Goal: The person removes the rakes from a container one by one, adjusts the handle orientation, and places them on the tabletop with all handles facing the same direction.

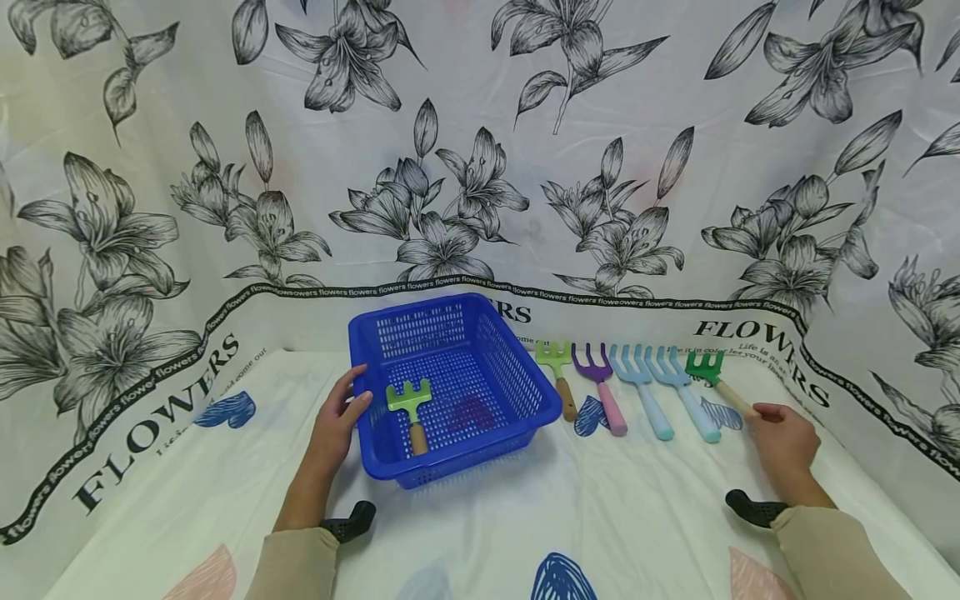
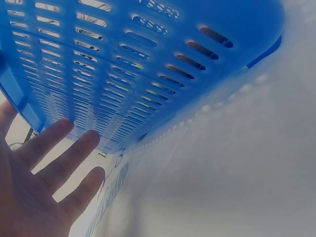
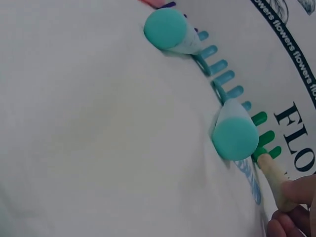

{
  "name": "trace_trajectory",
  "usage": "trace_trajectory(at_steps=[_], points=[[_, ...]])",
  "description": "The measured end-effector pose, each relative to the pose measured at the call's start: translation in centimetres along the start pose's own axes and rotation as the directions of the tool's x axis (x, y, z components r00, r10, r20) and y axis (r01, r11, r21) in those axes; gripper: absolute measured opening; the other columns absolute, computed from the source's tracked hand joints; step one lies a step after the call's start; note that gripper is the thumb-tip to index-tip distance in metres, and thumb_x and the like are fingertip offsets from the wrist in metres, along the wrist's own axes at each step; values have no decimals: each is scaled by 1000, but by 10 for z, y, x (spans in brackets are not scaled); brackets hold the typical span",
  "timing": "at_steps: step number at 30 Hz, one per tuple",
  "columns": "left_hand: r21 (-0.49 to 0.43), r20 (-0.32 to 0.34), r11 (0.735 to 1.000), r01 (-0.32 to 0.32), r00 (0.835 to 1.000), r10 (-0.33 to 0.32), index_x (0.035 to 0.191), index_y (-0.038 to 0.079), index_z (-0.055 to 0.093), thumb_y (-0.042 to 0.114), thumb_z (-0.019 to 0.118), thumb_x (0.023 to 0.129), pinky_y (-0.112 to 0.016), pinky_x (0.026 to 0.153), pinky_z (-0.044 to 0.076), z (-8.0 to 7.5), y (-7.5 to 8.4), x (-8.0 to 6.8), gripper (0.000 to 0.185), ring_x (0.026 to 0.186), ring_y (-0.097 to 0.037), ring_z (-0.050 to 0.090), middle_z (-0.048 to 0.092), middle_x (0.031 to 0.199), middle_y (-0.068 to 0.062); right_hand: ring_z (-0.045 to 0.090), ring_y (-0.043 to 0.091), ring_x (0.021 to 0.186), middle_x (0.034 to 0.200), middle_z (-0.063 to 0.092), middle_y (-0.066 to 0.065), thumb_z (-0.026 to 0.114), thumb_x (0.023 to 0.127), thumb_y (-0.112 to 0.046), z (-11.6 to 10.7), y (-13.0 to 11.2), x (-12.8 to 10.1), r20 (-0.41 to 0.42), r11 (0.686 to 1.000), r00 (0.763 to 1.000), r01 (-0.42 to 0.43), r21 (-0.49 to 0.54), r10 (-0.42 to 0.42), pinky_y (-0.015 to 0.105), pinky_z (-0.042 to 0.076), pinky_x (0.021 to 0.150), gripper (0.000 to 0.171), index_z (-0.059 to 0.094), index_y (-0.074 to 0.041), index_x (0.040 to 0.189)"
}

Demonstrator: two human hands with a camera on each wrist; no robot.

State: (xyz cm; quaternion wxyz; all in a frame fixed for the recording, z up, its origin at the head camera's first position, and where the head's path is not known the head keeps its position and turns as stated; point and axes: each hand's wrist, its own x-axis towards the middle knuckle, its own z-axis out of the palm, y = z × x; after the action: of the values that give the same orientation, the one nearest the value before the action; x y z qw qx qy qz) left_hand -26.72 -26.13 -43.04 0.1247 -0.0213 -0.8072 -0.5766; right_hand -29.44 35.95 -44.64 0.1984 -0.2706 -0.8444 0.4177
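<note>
Sleeves (image 1: 840, 550) of mine fill the bottom edge, both forearms laid forward on the table (image 1: 600, 517) under its flower-print cloth.

Blue basket (image 1: 480, 433): left of centre, slatted walls. One item inside, a light green rake (image 1: 408, 408) with a wooden handle, so I judge one tool put away.

Left hand (image 1: 337, 421): fingers straight and relaxed, spread against the basket's left outer wall, holding nothing; the left wrist view shows the fingers (image 2: 59, 148) flat beside the slats.

Row to the right of the basket, not yet in it, five items by my count: a green fork (image 1: 558, 371), a purple fork (image 1: 600, 387), two pale blue forks (image 1: 637, 387) (image 1: 682, 392), and a dark green rake (image 1: 712, 375) at the far right end.

Right hand (image 1: 783, 446): palm down, fingertips (image 3: 296, 190) pinching the end of the dark green rake's wooden handle, which lies flat on the cloth.
</note>
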Motion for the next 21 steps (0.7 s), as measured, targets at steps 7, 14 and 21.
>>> trace_trajectory(at_steps=[7,14,21], points=[[2,1,1000,-4,1000,4,153,29,29,39,48,100,-62,105,31,0,1,-1,57,134,-44,36,30,154,-17,48,38,105,117,57,26,56,94,-9,1,0,0,59,1000,998,-9,-25,10,46,38,78,35,56,6,126],[0,0,1000,-7,1000,7,153,28,29,38,48,100,-61,105,31,0,1,0,58,134,-44,36,30,154,-18,47,39,104,117,56,26,57,94,-11,2,-1,0,101,997,995,15,-76,-8,44,36,75,36,55,7,125],[-9,12,1000,17,1000,-17,154,20,27,37,48,100,-61,105,30,0,19,-7,60,135,-46,34,29,154,-20,47,39,102,116,55,27,57,94,-12,0,-2,-1,115,996,993,26,-84,-16,44,36,74,36,55,7,125]])
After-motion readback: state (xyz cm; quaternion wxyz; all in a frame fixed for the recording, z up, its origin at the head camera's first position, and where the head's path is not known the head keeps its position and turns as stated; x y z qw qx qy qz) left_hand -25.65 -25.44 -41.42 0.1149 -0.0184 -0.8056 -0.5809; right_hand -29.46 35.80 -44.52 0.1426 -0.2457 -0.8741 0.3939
